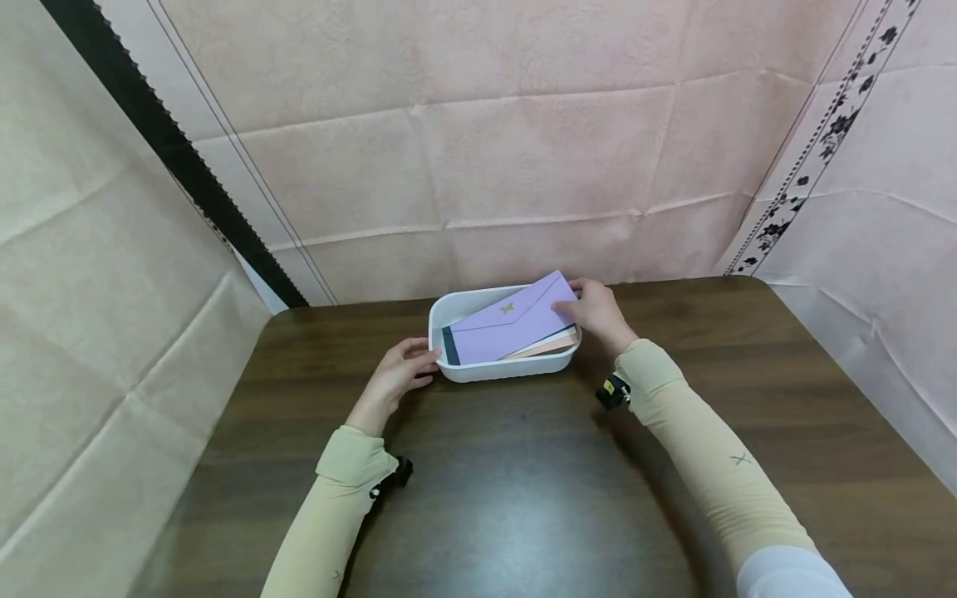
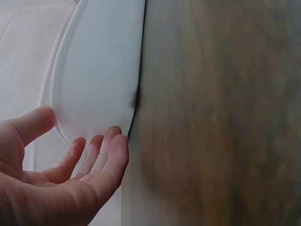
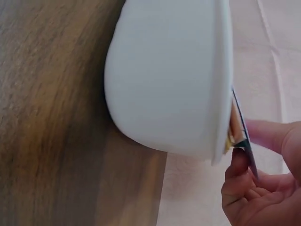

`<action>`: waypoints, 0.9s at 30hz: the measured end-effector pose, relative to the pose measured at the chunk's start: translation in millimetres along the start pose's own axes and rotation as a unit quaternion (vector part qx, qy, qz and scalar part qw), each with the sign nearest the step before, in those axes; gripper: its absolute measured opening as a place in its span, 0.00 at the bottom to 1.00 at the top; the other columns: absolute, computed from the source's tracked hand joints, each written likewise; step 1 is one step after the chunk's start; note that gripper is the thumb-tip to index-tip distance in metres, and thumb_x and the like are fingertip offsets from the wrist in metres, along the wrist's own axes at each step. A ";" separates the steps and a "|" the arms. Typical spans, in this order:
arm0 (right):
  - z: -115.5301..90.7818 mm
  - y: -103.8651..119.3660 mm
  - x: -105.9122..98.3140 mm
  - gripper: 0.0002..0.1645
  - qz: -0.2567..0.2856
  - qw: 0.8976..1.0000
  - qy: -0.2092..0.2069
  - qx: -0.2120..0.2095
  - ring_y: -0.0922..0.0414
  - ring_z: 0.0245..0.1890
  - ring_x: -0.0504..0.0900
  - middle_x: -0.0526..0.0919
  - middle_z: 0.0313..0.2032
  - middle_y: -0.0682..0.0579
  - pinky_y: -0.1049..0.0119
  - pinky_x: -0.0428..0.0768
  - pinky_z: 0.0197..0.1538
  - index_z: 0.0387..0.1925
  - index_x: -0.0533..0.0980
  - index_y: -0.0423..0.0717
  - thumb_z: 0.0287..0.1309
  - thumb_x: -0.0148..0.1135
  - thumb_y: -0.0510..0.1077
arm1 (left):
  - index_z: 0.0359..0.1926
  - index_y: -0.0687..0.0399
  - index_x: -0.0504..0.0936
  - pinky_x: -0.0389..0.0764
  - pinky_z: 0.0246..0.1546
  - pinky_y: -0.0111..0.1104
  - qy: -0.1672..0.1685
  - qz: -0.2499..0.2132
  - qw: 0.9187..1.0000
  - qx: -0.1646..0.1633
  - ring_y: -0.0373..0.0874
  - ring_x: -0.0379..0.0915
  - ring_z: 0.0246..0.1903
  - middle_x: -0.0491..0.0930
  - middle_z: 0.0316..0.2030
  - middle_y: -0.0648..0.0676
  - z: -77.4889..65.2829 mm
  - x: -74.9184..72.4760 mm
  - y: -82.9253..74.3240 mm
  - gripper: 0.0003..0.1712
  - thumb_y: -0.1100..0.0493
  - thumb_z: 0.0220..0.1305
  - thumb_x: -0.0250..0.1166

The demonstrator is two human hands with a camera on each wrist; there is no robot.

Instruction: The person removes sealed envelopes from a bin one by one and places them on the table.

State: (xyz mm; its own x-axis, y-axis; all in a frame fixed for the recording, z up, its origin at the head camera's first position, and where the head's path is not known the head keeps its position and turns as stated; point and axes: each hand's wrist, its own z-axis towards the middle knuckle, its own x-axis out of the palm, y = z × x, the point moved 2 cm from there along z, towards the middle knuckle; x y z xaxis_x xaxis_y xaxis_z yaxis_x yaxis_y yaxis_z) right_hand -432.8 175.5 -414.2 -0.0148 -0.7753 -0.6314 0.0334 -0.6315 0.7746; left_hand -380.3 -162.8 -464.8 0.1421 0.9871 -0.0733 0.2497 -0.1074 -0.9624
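Note:
A white plastic basin (image 1: pixel 508 370) stands near the far edge of the table, holding a small stack of envelopes. On top lies a lavender envelope (image 1: pixel 516 324) with a small gold mark on its flap; a dark green edge and pale cream and peach ones show beneath it. My right hand (image 1: pixel 594 314) pinches the lavender envelope's right end between thumb and fingers, just over the basin's rim. My left hand (image 1: pixel 398 372) touches the basin's left end, thumb by the rim and fingertips (image 2: pixel 113 136) against the outer wall.
The brown wood-grain table (image 1: pixel 478 482) reaches to a pale cloth backdrop (image 1: pixel 449 166) behind the basin. Cloth also hangs at the left and right sides, with a black strip (image 1: pixel 179 141) at the left and a floral border (image 1: pixel 822 141) at the right.

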 end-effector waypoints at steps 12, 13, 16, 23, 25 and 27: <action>-3.4 4.8 -9.7 0.25 0.053 0.998 -0.030 -0.019 0.46 0.49 0.79 0.80 0.52 0.34 0.57 0.79 0.51 0.62 0.72 0.29 0.72 0.52 0.42 | 0.70 0.62 0.66 0.75 0.61 0.46 -0.008 -0.004 1.000 0.005 0.57 0.76 0.56 0.72 0.61 0.65 -1.6 0.3 -2.4 0.31 0.58 0.71 0.65; -3.9 5.0 -10.0 0.25 0.060 0.998 -0.027 -0.019 0.45 0.50 0.79 0.79 0.53 0.33 0.57 0.79 0.52 0.63 0.71 0.28 0.72 0.51 0.42 | 0.70 0.62 0.66 0.74 0.61 0.46 -0.007 -0.004 1.000 0.006 0.57 0.76 0.57 0.72 0.61 0.66 -0.9 0.8 -2.3 0.31 0.58 0.71 0.65; -4.8 4.7 -10.3 0.26 0.087 0.996 -0.025 -0.010 0.44 0.52 0.77 0.77 0.54 0.33 0.54 0.78 0.54 0.64 0.69 0.28 0.73 0.49 0.42 | 0.71 0.62 0.66 0.74 0.62 0.47 -0.005 -0.005 1.000 0.007 0.58 0.75 0.58 0.72 0.62 0.66 0.0 2.4 -2.4 0.32 0.58 0.71 0.65; -3.3 2.1 -5.8 0.27 0.112 0.993 -0.022 0.020 0.44 0.60 0.71 0.71 0.63 0.33 0.51 0.73 0.63 0.68 0.63 0.29 0.76 0.42 0.42 | 0.71 0.61 0.66 0.74 0.61 0.46 -0.005 -0.006 1.000 -0.001 0.58 0.75 0.59 0.72 0.62 0.65 -0.4 2.4 -1.9 0.32 0.57 0.71 0.65; -3.2 2.2 -3.6 0.28 0.121 0.992 -0.022 0.025 0.44 0.62 0.70 0.69 0.64 0.33 0.50 0.71 0.65 0.68 0.62 0.29 0.76 0.41 0.42 | 0.71 0.61 0.65 0.74 0.62 0.46 -0.006 -0.008 1.000 -0.002 0.59 0.74 0.59 0.71 0.62 0.65 -1.4 1.0 -1.3 0.32 0.57 0.71 0.65; -2.8 2.7 -1.9 0.28 0.132 0.991 -0.023 0.029 0.43 0.63 0.69 0.68 0.66 0.32 0.50 0.71 0.65 0.69 0.61 0.28 0.76 0.41 0.42 | 0.71 0.61 0.65 0.74 0.62 0.46 -0.004 -0.005 1.000 0.001 0.59 0.74 0.59 0.71 0.63 0.66 -1.7 -0.8 -1.0 0.33 0.57 0.71 0.65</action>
State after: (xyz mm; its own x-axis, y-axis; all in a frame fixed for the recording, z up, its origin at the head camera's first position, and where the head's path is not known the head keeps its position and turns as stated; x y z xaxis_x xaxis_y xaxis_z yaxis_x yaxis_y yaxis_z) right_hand -429.9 175.3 -411.0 -0.0588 -0.9119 -0.4063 -0.0153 -0.4061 0.9137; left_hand -379.1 -163.7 -463.4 0.1317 0.9891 -0.0661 0.2485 -0.0975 -0.9637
